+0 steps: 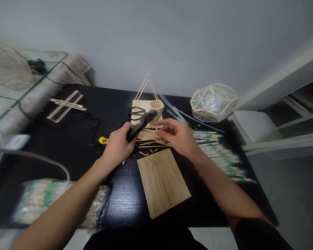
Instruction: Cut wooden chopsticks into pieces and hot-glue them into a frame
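Note:
My left hand [120, 144] is wrapped round a black glue gun [141, 126], its front end pointing up and to the right. My right hand [179, 137] hovers at a pile of loose thin wooden sticks [147, 134], thumb and fingers curled in a pinch; whether a stick is between them is hidden. Behind the glue gun stands a small stick-built model, with a flat base [139, 104], a round cup of short sticks [156, 104] and a tall triangular frame [147, 81]. Nearer me lies a square panel of sticks glued side by side [164, 182].
Packaged sticks lie at right [221, 152] and in a plastic bag [45, 194] at front left. A stick polyhedron [214, 102] stands back right, beside translucent glue sticks [177, 113]. Crossed sticks [66, 106], a yellow tool [103, 140] and a cable [94, 128] are at left.

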`<action>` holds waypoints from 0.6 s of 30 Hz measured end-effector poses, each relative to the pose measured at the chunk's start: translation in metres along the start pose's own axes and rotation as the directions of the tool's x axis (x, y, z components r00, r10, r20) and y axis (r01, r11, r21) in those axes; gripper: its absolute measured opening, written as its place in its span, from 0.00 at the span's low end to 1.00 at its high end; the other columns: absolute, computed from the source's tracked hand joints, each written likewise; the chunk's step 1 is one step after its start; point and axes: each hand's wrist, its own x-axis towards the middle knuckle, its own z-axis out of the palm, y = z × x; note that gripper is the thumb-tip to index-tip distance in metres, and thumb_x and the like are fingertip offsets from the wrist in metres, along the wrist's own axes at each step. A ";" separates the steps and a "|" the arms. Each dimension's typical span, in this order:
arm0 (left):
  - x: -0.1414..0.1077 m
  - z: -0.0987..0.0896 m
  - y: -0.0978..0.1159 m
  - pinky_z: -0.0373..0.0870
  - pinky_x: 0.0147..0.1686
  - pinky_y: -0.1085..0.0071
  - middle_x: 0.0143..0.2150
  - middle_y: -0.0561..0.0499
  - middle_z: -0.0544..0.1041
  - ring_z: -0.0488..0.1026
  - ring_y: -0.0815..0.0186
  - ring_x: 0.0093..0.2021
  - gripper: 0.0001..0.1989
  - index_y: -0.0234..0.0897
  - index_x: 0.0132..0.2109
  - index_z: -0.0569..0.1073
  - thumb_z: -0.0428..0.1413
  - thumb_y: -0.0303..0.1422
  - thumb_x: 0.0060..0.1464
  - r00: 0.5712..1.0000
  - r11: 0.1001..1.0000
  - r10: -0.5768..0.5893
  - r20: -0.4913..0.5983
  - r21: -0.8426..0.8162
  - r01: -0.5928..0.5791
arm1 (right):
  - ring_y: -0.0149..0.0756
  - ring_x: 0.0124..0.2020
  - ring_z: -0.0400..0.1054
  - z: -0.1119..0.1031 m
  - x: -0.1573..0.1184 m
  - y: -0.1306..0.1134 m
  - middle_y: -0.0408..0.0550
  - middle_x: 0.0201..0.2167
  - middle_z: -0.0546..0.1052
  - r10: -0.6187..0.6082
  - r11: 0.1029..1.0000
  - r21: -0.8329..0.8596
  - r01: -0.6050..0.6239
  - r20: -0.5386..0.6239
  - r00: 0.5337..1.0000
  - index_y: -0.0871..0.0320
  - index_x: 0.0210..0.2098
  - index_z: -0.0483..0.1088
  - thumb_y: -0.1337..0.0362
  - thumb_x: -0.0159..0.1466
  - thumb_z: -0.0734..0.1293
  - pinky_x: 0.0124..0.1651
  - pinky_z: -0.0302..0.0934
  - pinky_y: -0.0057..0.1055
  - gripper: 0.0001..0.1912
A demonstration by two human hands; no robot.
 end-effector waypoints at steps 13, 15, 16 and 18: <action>0.005 -0.002 0.004 0.68 0.33 0.69 0.31 0.52 0.77 0.72 0.65 0.31 0.09 0.38 0.38 0.72 0.61 0.38 0.59 0.984 0.843 -0.171 -0.045 -0.524 0.123 | 0.34 0.27 0.74 0.000 -0.003 0.005 0.45 0.25 0.80 0.223 0.766 -0.642 0.030 0.310 0.924 0.60 0.31 0.78 0.76 0.61 0.73 0.35 0.62 0.31 0.06; 0.005 -0.002 0.005 0.67 0.32 0.69 0.31 0.52 0.78 0.72 0.65 0.31 0.09 0.38 0.38 0.72 0.61 0.38 0.58 0.982 0.833 -0.185 -0.038 -0.537 0.136 | 0.35 0.28 0.74 0.002 -0.004 0.005 0.46 0.26 0.80 0.235 0.731 -0.680 0.058 0.331 0.914 0.60 0.30 0.78 0.76 0.61 0.74 0.35 0.61 0.30 0.06; 0.005 -0.003 0.006 0.67 0.32 0.69 0.31 0.52 0.78 0.72 0.65 0.31 0.09 0.38 0.38 0.72 0.61 0.38 0.58 0.982 0.830 -0.185 -0.037 -0.540 0.136 | 0.35 0.30 0.74 0.004 -0.004 0.005 0.46 0.27 0.81 0.244 0.715 -0.696 0.073 0.345 0.907 0.60 0.30 0.78 0.76 0.60 0.74 0.35 0.61 0.30 0.06; 0.005 -0.003 0.006 0.68 0.33 0.69 0.31 0.52 0.78 0.72 0.65 0.31 0.09 0.38 0.39 0.72 0.62 0.38 0.58 0.984 0.828 -0.175 -0.039 -0.546 0.126 | 0.36 0.31 0.75 0.006 -0.005 0.005 0.47 0.29 0.82 0.272 0.688 -0.720 0.088 0.368 0.889 0.60 0.30 0.78 0.76 0.60 0.73 0.36 0.60 0.29 0.06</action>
